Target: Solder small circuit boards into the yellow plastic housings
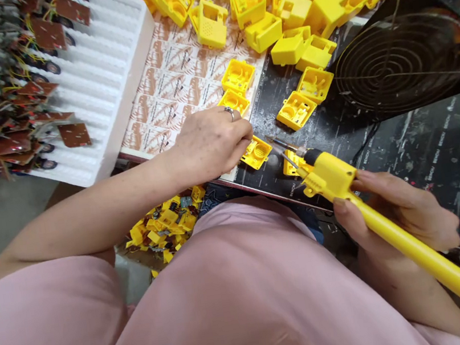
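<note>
"BENCH", Over and Over in White

Small words in white capitals that look like "BENCH", with a slash-like last mark that cannot be made out, repeat at a slant across the dark tabletop (pixel 419 147). The brown-and-white patterned sheet (pixel 154 110) beside it bears short dark lines of print, too small and blurred to read.

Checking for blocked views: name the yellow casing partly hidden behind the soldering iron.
The casing lowest in view on the black tabletop; the soldering iron crosses only that one.
</note>
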Available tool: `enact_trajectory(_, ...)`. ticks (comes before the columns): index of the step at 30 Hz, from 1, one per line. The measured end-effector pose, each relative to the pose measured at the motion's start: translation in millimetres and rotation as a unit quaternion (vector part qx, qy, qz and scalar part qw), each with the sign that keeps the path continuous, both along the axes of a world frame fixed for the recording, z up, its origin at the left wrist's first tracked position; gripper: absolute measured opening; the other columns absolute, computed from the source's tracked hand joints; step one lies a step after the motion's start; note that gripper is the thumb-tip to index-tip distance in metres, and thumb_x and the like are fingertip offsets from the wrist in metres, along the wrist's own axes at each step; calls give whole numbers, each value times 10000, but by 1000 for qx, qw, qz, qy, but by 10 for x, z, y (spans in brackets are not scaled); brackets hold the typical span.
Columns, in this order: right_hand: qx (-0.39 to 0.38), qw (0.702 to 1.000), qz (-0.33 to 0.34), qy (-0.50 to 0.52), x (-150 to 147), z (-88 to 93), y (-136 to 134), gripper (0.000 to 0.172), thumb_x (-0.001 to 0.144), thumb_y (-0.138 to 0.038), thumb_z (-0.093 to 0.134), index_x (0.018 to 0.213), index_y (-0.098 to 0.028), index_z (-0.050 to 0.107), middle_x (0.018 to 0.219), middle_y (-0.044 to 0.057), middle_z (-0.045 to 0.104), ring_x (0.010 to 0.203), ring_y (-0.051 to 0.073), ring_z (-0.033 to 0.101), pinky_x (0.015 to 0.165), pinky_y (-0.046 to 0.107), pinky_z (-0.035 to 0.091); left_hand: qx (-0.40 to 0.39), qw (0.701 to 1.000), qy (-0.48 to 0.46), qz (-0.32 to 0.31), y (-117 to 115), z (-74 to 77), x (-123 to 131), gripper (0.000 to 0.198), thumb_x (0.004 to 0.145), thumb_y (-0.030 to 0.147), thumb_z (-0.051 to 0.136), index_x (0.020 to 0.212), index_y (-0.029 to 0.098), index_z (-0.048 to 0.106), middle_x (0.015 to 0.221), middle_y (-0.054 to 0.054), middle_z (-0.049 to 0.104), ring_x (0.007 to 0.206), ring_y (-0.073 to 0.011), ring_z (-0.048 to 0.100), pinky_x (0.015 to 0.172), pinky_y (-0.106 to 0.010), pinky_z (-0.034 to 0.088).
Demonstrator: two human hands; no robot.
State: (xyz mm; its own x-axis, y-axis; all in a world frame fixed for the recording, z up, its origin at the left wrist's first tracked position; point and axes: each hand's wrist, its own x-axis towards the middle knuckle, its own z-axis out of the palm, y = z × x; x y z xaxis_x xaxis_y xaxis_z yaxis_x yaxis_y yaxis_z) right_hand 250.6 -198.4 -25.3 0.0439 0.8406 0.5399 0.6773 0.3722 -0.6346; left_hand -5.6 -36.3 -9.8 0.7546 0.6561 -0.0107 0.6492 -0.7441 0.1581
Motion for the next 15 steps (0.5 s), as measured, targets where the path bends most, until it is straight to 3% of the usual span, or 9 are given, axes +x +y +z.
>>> enact_trajectory(4, -18, 998, 56, -8, -121, 85, 70, 434, 858, -110, 816, 1228, -302, 696, 870, 15, 774, 703, 212, 737, 561, 348, 634, 28, 999, 26, -12, -8, -29, 37, 370, 988, 286, 429, 915, 159, 769, 817, -95, 730, 800, -247, 680, 627, -342, 427)
enact_trajectory(8, 21, 996, 75, -46, -157, 102, 137, 256, 823, -125, 863, 971, -218, 677, 838, 15, 762, 666, 154, 726, 552, 255, 614, 64, 998, 21, -21, -20, -61, 26, 370, 997, 265, 427, 893, 150, 762, 770, -91, 715, 756, -231, 666, 589, -335, 398)
enact_trajectory(15, 17, 984, 121, -126, -140, 194, 221, 277, 845, -73, 803, 994, -239, 640, 821, -8, 762, 684, 148, 737, 591, 260, 632, 95, 994, 7, -45, -22, -89, 45, 355, 993, 221, 430, 878, 139, 756, 711, -83, 684, 733, -226, 665, 577, -341, 416)
